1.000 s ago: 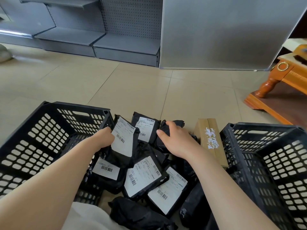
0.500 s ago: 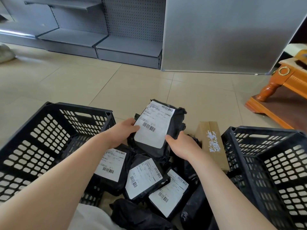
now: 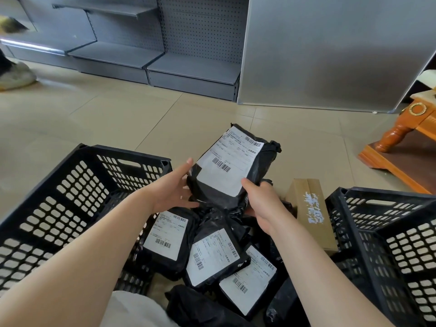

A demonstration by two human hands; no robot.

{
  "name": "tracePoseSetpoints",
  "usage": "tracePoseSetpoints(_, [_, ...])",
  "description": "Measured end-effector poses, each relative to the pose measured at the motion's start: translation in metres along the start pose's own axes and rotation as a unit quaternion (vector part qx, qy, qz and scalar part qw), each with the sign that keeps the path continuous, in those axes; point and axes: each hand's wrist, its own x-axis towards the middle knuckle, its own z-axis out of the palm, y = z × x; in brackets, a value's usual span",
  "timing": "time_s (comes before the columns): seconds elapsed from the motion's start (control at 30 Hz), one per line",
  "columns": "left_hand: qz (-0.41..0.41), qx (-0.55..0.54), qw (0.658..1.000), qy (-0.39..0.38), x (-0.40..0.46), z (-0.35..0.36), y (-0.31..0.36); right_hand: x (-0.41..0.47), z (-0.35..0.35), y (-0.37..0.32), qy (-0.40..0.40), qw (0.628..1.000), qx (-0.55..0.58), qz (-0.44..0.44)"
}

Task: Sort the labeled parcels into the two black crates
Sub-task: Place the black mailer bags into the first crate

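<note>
Holding one parcel [image 3: 230, 171] up above the pile [image 3: 207, 253], both hands share the load. The right hand [image 3: 262, 206] grips the parcel's near right corner, thumb on the white label's edge and fingers curled beneath. The left hand [image 3: 172, 185] has its fingers fairly straight, cradling the left edge and underside rather than clenching.

That parcel sits between the crates, tilted with its label facing the camera. The left crate [image 3: 70, 185] and right crate [image 3: 389, 232] flank the pile, and what shows of their insides holds no parcel. So sorting looks barely begun.

Judging by its look, the parcel is a black poly mailer, soft and crinkled, bulging around its contents. It probably weighs little, since a corner grip keeps it up. The glossy film is likely slick, and it will sag or fold if held by a loose flap. A better hold is across the filled middle or along a firm edge, thumb on top and fingers under. The paper label gives more friction than the film. Nothing suggests fragility, though the contents are hidden.

A brown box [image 3: 311, 213] lies right of the pile; it is stiff and would take a grip across its sides.
</note>
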Motion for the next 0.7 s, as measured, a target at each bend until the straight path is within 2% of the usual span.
tracePoseSetpoints(0.1, [-0.009, 0.0, 0.999, -0.036, -0.007, -0.005, -0.002, 0.0, 0.017, 0.001, -0.025, 0.999, 0.023, -0.01])
tracePoseSetpoints(0.17, [-0.013, 0.0, 0.999, -0.033, -0.01, -0.011, -0.002, -0.001, 0.027, 0.005, -0.048, 0.999, 0.015, -0.011])
tracePoseSetpoints(0.33, [0.04, -0.031, 0.997, 0.06, -0.026, -0.05, -0.009, -0.004, 0.056, 0.016, -0.124, 0.992, -0.03, -0.007])
tracePoseSetpoints(0.5, [0.076, -0.1, 0.981, 0.146, -0.051, -0.108, -0.037, -0.027, 0.087, 0.021, -0.195, 0.966, -0.161, -0.045])
tracePoseSetpoints(0.6, [0.068, -0.159, 0.962, 0.212, -0.065, -0.147, -0.06, -0.037, 0.104, 0.028, -0.229, 0.95, -0.205, -0.054])
tracePoseSetpoints(0.7, [0.056, -0.192, 0.948, 0.246, -0.074, -0.174, -0.079, -0.042, 0.122, 0.038, -0.252, 0.933, -0.246, -0.076])
